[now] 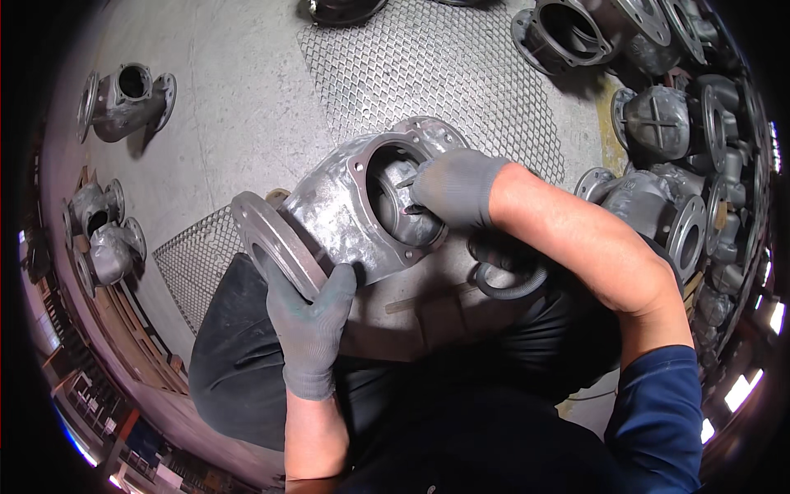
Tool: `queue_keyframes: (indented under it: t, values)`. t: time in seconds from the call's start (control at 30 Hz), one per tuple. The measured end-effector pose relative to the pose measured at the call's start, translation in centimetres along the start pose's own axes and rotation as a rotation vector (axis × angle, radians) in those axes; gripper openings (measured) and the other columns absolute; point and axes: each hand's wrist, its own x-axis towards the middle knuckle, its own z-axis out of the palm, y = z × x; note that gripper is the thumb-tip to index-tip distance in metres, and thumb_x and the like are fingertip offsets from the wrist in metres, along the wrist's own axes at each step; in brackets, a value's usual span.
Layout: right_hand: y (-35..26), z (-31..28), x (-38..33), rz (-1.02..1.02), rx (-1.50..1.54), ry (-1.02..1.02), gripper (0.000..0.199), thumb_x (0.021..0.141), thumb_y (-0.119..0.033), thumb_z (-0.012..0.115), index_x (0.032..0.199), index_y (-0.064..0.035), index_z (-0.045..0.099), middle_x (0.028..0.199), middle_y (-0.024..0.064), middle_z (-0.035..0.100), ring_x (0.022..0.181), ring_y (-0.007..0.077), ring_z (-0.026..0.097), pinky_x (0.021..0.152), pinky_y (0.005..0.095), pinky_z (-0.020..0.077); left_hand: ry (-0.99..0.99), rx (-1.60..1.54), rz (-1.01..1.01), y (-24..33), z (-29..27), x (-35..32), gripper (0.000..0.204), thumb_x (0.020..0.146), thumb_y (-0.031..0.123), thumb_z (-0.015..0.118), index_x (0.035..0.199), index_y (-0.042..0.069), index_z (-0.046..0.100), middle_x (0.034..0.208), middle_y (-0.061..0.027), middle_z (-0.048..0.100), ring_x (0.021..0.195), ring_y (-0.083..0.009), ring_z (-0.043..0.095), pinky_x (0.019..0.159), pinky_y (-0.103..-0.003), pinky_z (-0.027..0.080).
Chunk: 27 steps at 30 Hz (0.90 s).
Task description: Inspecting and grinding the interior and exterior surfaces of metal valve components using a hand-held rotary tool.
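Observation:
A grey cast-metal valve body (321, 198) with round end flanges lies tilted in front of my knees. Its wide bolted opening faces up towards me, showing the bare inner wall and a round seat. My left hand (311, 317), in a grey glove, is closed around the rim of the near-left flange (276, 243), thumb on the body side. At the right edge of the opening, my gloved right hand (457, 189) reaches in with fingers curled together. A small dark tip shows below these fingers, but what they hold is mostly hidden.
Expanded metal mesh (436, 74) covers part of the concrete floor. More valve bodies (658, 123) crowd the right side, and others (123, 111) stand at the left. A grey ribbed hose (514, 290) curves beside my right knee. Wooden boards (136, 342) lie at the left.

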Motion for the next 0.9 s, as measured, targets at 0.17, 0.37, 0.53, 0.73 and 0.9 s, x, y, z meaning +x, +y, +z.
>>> queue_keyframes:
  t: [0.17,0.37,0.53,0.73,0.9]
  values:
    - [0.5,1.5,0.2,0.008,-0.024,0.066,0.022,0.091,-0.011,0.065,0.104,-0.0006,0.08,0.102,0.0223,0.079,0.097,0.0398,0.078,0.083,0.0473,0.0621,0.01,-0.023,0.018,-0.2,0.2,0.1,0.066,0.096,0.013,0.074,0.153,-0.005,0.047,0.133,-0.0105,0.065,0.118,-0.0166,0.061,0.105,-0.033,0.049]
    - [2.0,1.2,-0.2,-0.027,0.11,0.119,0.028,0.089,-0.008,0.063,0.111,-0.0036,0.079,0.101,0.0223,0.078,0.093,0.0406,0.077,0.084,0.0458,0.0611,-0.002,-0.025,0.033,0.4,-0.4,0.3,0.068,0.095,0.015,0.074,0.154,-0.006,0.046,0.132,-0.0113,0.065,0.116,-0.017,0.063,0.103,-0.033,0.05]
    - [4.7,-0.2,-5.3,0.189,0.749,0.453,0.036,0.088,-0.016,0.07,0.122,-0.0043,0.076,0.097,0.0152,0.077,0.091,0.0224,0.075,0.084,0.0364,0.057,0.073,-0.033,-0.11,1.3,-1.7,1.9,0.053,0.089,0.014,0.075,0.135,-0.007,0.056,0.115,-0.0114,0.069,0.097,-0.0165,0.067,0.087,-0.034,0.056]
    - [7.7,6.2,-11.0,0.467,1.367,0.544,0.043,0.096,-0.014,0.068,0.137,-0.0017,0.069,0.08,0.0017,0.068,0.062,0.0045,0.059,0.053,0.0224,0.0457,0.075,-0.212,-0.15,0.6,-4.9,4.7,0.038,0.094,0.011,0.068,0.128,-0.003,0.06,0.108,-0.0065,0.065,0.093,-0.0131,0.064,0.083,-0.03,0.056]
    - [9.3,9.1,-7.7,0.596,1.339,0.221,0.04,0.099,-0.014,0.064,0.136,-0.0037,0.071,0.083,-0.0007,0.071,0.064,0.0059,0.063,0.052,0.022,0.0487,0.19,-0.319,-0.149,-1.5,-7.2,7.3,0.037,0.098,0.017,0.067,0.128,-0.003,0.061,0.109,-0.0072,0.066,0.1,-0.0142,0.064,0.092,-0.032,0.053]
